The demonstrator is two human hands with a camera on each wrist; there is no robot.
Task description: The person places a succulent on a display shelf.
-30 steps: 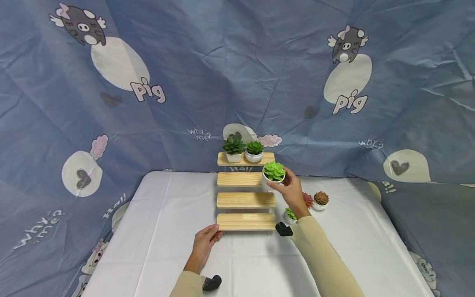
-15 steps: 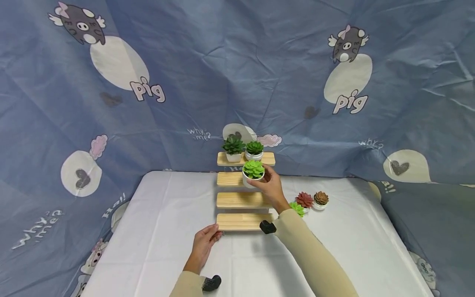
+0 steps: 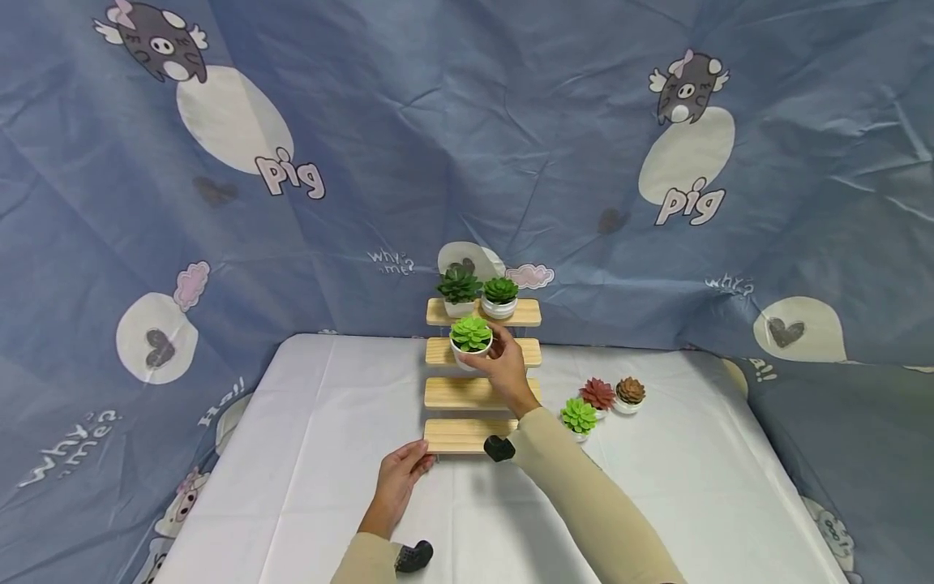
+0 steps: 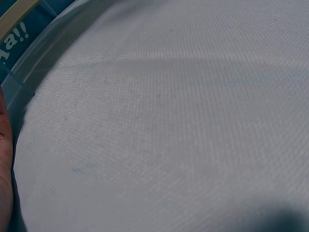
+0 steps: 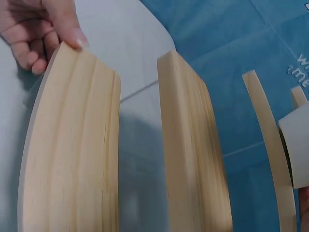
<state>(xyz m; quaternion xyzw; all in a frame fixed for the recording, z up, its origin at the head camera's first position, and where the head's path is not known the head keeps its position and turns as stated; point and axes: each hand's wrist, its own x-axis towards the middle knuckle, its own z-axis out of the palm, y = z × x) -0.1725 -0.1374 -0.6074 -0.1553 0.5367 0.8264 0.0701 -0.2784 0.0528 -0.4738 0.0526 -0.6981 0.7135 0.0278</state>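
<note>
A wooden tiered shelf (image 3: 477,438) stands on the table, with its boards rising toward the back. My right hand (image 3: 507,369) grips a white pot with a bright green succulent (image 3: 470,334), thumb in front and fingers at its right side. That pot is over the left part of the second board from the top; in the right wrist view the white pot (image 5: 297,145) shows right at a board's edge. My left hand (image 3: 401,474) pinches the front left corner of the lowest board, its thumb (image 5: 67,24) on top and fingers curled below.
On the top board sit two dark green succulents (image 3: 459,285) in white pots. Right of the shelf, a light green succulent (image 3: 579,415), a red one (image 3: 598,393) and a brown one (image 3: 630,391) stand on the white tablecloth (image 3: 350,389). Blue printed cloth (image 3: 467,122) hangs behind.
My right hand has carried the bright green succulent leftward, from the right end of the second board to its left part. The left hand stays at the lowest board's corner.
</note>
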